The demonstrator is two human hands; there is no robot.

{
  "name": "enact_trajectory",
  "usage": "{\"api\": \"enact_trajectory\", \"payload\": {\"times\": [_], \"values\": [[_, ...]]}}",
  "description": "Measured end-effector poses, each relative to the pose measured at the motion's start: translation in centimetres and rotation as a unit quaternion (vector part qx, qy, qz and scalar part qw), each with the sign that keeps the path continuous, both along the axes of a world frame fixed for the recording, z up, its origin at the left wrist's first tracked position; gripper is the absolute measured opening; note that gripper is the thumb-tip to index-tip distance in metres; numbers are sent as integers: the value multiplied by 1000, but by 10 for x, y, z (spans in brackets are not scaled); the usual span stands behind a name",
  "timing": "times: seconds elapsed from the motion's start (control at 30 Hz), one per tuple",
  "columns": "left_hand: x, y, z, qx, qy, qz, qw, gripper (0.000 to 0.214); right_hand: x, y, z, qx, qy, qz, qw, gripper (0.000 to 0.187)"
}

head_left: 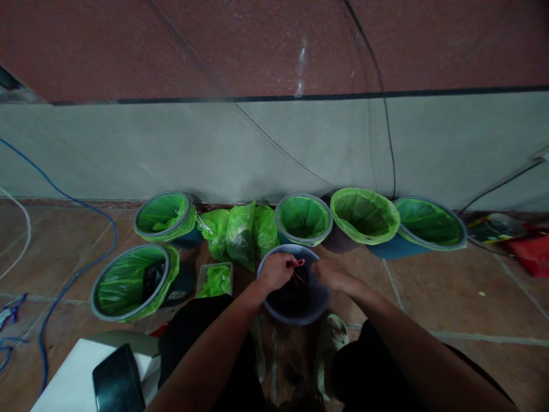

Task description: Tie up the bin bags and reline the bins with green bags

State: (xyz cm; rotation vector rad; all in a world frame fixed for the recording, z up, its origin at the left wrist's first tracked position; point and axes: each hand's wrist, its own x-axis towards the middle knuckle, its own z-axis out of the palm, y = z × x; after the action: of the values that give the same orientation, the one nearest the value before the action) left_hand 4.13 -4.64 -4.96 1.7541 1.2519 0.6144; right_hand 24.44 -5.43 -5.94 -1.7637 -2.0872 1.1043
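Observation:
A grey-purple bin (295, 317) stands on the floor between my feet, with a dark mass (292, 297) inside it that I cannot make out clearly. Over its left side, my left hand (278, 271) pinches a thin red string (300, 262); a loop of it sticks out to the right and strands hang down toward the dark contents. My right hand (329, 274) is at the bin's right rim with its fingers curled together. Whatever those fingers hold, if anything, is hidden.
Bins lined with green bags (303, 197) (364, 237) (431, 200) stand along the wall, with more at left (163, 236) (124, 313). Filled green bags (241, 232) and a small tub (201, 281) sit between. A phone (118, 380) lies on a white box (64, 375).

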Motion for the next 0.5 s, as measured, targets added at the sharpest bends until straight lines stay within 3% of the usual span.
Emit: {"api": "enact_trajectory", "payload": {"times": [0.07, 0.13, 0.27, 0.5], "values": [[0, -2, 5, 57, 33, -45, 997, 23, -6, 5, 1, 25, 37, -15, 999, 22], [1, -3, 10, 90, 47, -70, 992, 27, -15, 8, 0, 18, 144, -2, 989, 24], [1, -7, 12, 91, 47, -59, 993, 38, -33, 8, -6, -72, 353, -18, 933, 13], [-3, -11, -1, 116, 78, -44, 989, 26, -33, 2, -2, -174, 379, -68, 906, 12]]}}
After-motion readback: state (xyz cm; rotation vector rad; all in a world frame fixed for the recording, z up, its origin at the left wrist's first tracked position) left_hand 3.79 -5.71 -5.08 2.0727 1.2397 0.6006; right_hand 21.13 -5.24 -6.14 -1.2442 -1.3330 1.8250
